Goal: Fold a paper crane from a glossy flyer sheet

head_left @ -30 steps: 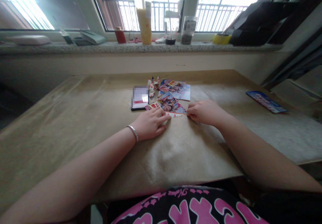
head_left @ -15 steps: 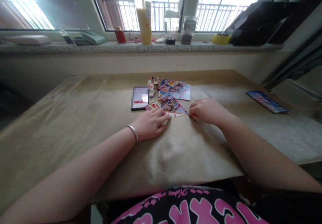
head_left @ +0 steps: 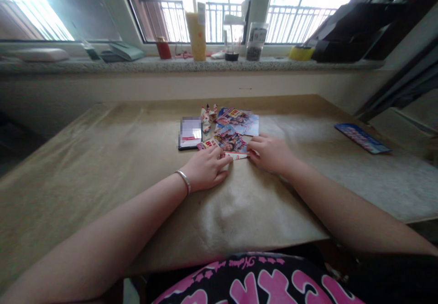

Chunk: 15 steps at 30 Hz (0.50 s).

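Note:
A colourful printed sheet of paper (head_left: 230,143), folded into a triangular shape, lies on the table between my hands. My left hand (head_left: 206,166) rests on its left part, fingers stretched out and lying flat. At the paper's right end, my right hand (head_left: 268,152) has its fingers pinched together on the corner, hiding the tip. Just behind are more printed papers (head_left: 251,124), overlapping one another. A folded paper piece with pointed tips (head_left: 207,116) stands left of them. Beside it lies a tablet or phone (head_left: 190,133) with a dark edge and a blurred screen.
The table (head_left: 112,158) has a shiny brown cover. A blue printed strip (head_left: 362,138) lies at the right. On the window sill (head_left: 137,65) stand a tall cup of yellow drink (head_left: 196,35), a red jar (head_left: 163,48) and clear containers (head_left: 256,42).
My right hand has moved left along with the paper's right corner, which it pinches. My left hand has stayed almost in place on the paper.

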Each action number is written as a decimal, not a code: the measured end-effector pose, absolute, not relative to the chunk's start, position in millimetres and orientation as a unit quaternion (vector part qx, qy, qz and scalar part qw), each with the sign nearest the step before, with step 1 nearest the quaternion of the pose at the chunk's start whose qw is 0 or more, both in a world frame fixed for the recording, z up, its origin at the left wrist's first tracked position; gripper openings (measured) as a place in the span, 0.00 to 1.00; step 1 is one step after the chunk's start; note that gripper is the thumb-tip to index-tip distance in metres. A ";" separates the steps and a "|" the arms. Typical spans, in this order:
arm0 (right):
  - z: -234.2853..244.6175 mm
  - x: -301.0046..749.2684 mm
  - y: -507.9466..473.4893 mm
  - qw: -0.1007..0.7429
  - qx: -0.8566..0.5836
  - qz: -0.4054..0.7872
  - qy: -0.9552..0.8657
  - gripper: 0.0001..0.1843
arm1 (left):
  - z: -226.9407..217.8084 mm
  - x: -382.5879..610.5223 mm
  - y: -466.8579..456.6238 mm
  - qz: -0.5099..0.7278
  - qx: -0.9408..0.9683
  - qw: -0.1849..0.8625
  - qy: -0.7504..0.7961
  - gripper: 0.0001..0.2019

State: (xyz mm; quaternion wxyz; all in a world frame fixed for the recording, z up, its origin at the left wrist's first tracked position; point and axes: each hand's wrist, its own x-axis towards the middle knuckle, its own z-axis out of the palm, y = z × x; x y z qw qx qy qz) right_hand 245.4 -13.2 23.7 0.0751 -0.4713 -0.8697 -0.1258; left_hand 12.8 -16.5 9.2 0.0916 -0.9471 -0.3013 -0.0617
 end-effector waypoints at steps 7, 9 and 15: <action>3.7 234.8 -6.8 0.126 -0.387 -0.047 -0.912 0.12 | 8.9 14.0 -13.0 -0.065 -0.949 0.110 -0.287 0.22; 1.2 234.9 -4.7 0.141 -0.384 -0.036 -0.912 0.12 | 8.7 14.4 -11.5 -0.065 -0.950 0.113 -0.284 0.22; 3.9 236.7 -3.4 0.135 -0.379 -0.030 -0.915 0.12 | 9.5 12.2 -10.0 -0.063 -0.949 0.106 -0.290 0.20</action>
